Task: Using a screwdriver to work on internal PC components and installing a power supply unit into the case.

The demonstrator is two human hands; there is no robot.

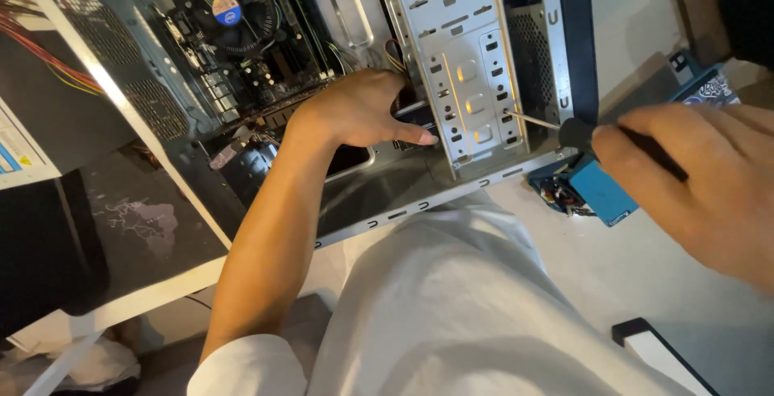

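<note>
An open computer case (379,194) lies on its side on the floor. My left hand (363,110) reaches inside it, fingers curled behind the silver perforated drive cage (463,65), thumb resting along the cage's lower edge. My right hand (701,178) grips a screwdriver with a black handle (576,132). Its thin shaft (532,120) points left, the tip touching a hole in the side of the drive cage. What the left fingers hold behind the cage is hidden.
Inside the case sit a motherboard with a round black cooler fan (230,9) and a bundle of red and yellow wires (48,57) at the far left. A blue box (601,190) lies under my right hand. A white-and-black object (657,352) lies at lower right.
</note>
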